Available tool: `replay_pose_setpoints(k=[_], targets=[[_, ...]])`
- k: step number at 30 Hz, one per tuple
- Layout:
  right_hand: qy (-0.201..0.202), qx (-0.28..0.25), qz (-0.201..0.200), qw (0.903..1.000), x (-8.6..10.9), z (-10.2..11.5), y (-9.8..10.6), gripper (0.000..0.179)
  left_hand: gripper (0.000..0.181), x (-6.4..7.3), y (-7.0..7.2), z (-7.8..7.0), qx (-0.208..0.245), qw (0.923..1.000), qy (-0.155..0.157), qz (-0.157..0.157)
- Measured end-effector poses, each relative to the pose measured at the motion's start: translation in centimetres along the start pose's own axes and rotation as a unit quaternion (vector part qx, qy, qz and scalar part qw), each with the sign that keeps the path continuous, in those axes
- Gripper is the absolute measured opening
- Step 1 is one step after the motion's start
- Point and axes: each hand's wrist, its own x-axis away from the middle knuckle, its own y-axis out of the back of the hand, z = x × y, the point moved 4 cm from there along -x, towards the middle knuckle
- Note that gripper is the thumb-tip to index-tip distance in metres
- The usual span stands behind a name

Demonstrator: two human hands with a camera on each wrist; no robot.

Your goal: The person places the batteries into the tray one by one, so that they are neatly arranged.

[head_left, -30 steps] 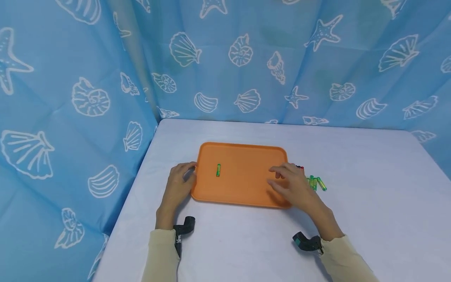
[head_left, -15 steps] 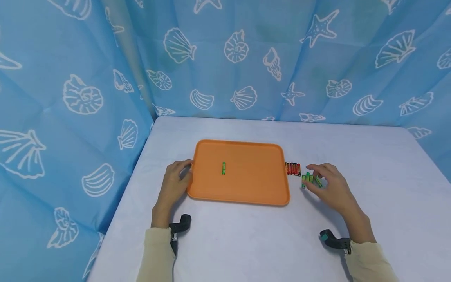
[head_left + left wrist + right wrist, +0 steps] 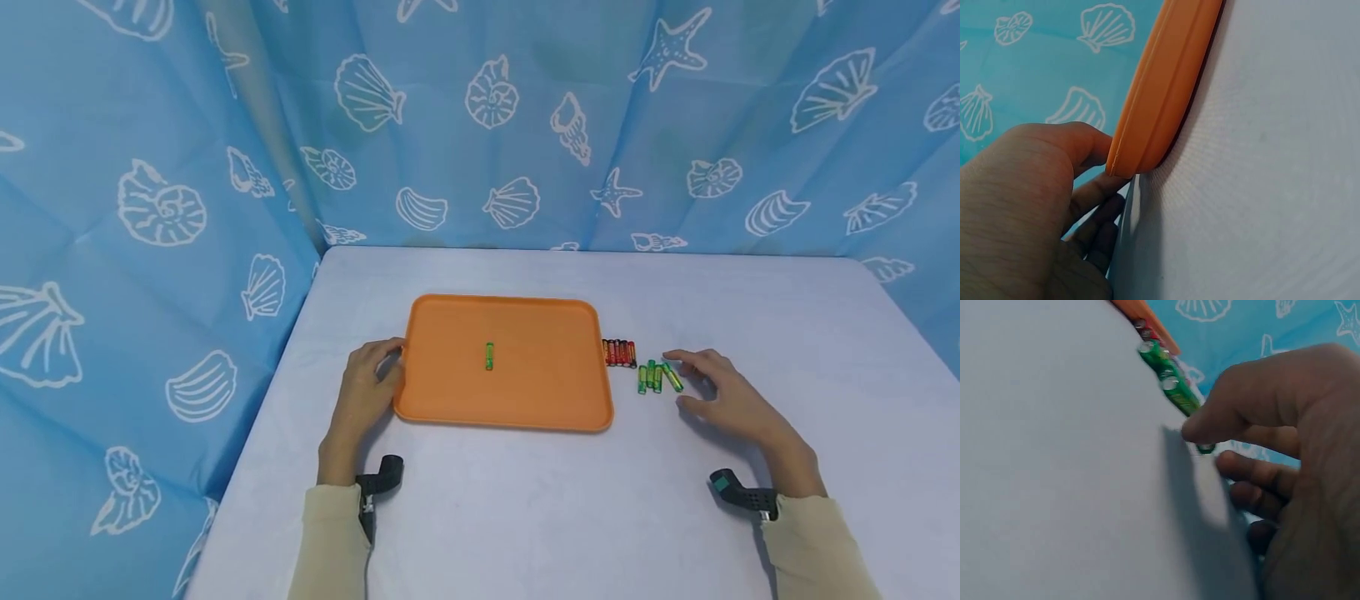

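An orange tray [image 3: 540, 375] lies on the white table. One green battery [image 3: 489, 356] stands or lies lengthwise near its middle; which, I cannot tell. At the tray's left edge, my left hand [image 3: 362, 387] touches the rim with thumb and fingertips, relaxed and slightly bent. My right hand [image 3: 723, 398] hovers just right of a small group of green batteries [image 3: 650, 377], thumb and forefinger apart and holding nothing. In the right wrist view its thumb partly covers the nearest green battery [image 3: 1180, 397].
Several red batteries [image 3: 619, 353] lie in a row against the tray's right edge. A white cloth covers the table [image 3: 555, 500]. Blue curtains [image 3: 450, 125] with shell prints hang behind it and on the left.
My right hand has moved from over the tray's right side out to the right, past the green batteries, uncovering the red ones. My left hand has stayed at the tray's left edge.
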Motion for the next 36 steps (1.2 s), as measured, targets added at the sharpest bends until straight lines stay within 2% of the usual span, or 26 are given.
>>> replay_pose_setpoints(k=[5, 10, 19, 28, 33, 36], targets=[[0.002, -0.018, 0.027, 0.9995, -0.1, -0.6, 0.5, 0.058, 0.038, -0.2, 0.2, 0.0, 0.003, 0.9999, -0.010, -0.002], [0.009, -0.017, 0.026, 0.9995, -0.3, -0.3, 0.7, 0.054, 0.038, -0.5, 0.4, 0.0, 0.001, 0.9999, -0.015, -0.005], [0.021, -0.019, 0.025, 0.9993, -0.8, -0.3, 0.6, 0.048, 0.039, -0.3, 0.4, 0.2, -0.011, 0.9999, 0.008, -0.005], [-0.021, -0.005, -0.025, 0.9995, -0.6, 0.0, 0.3, 0.052, 0.039, -0.2, 0.1, 0.6, -0.001, 0.9999, 0.011, -0.003], [0.003, -0.004, -0.085, 0.9964, -0.6, 2.2, 0.1, 0.047, 0.039, -0.2, -0.1, 0.5, 0.000, 0.9999, 0.014, -0.003], [0.027, -0.010, -0.104, 0.9941, -1.0, 4.0, -0.4, 0.045, 0.039, -0.3, -0.1, 0.4, 0.001, 0.9999, 0.014, -0.002]])
